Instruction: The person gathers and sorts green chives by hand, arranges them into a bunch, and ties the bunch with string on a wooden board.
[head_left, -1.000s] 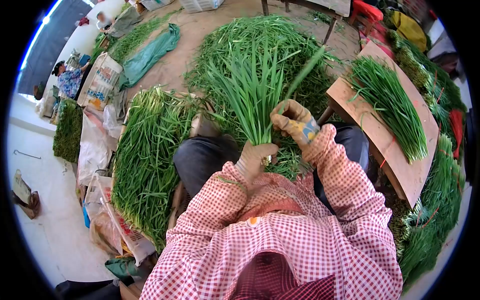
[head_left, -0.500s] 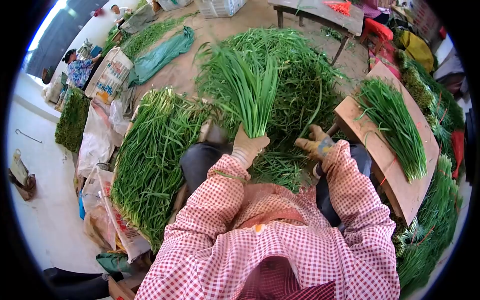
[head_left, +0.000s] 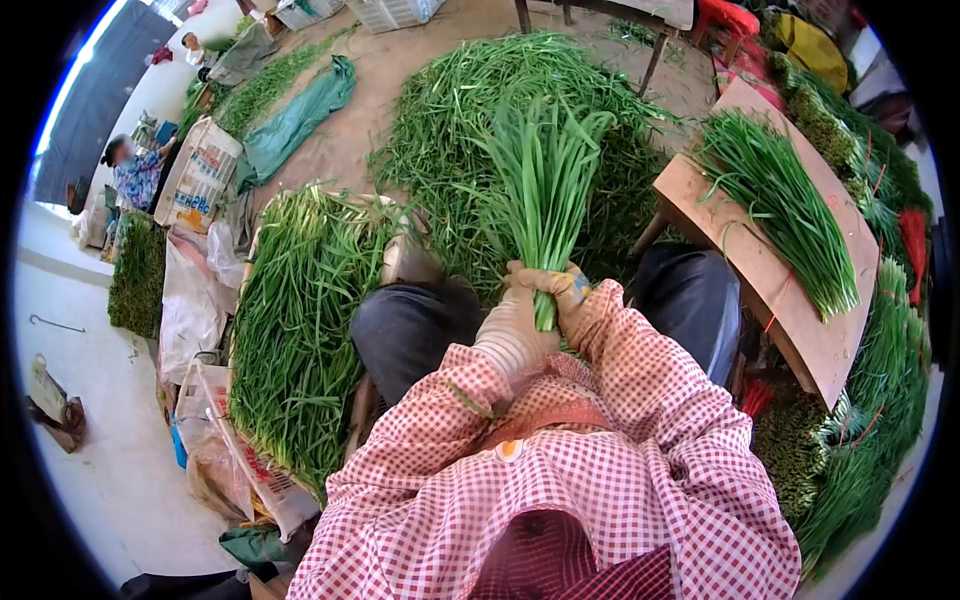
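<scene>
A bunch of garlic chives [head_left: 548, 210] stands upright in front of my chest, its leaves fanning out at the top and pale cut stems showing below. My left hand [head_left: 518, 325], in a pale glove, is closed around the stems from the left. From the right, my right hand [head_left: 568, 290], gloved with yellow and blue patches, closes on the same stems; its fingers partly overlap the left ones. Beyond the bunch spreads a large heap of loose green leaves [head_left: 440, 130] on the floor. Another bundle of chives [head_left: 785, 215] lies on the board [head_left: 690, 195] to my right.
A crate heaped with chives [head_left: 300, 330] stands at my left knee. Tied bundles [head_left: 860, 430] with red ties line the far right. A green sheet [head_left: 300, 120] lies on the floor; a person [head_left: 140, 175] sits at the far left. A table [head_left: 650, 12] stands at the back.
My right hand has come up from the heap to join the left on the bunch. The bunch has moved right and lower, closer to my body. The view has shifted slightly.
</scene>
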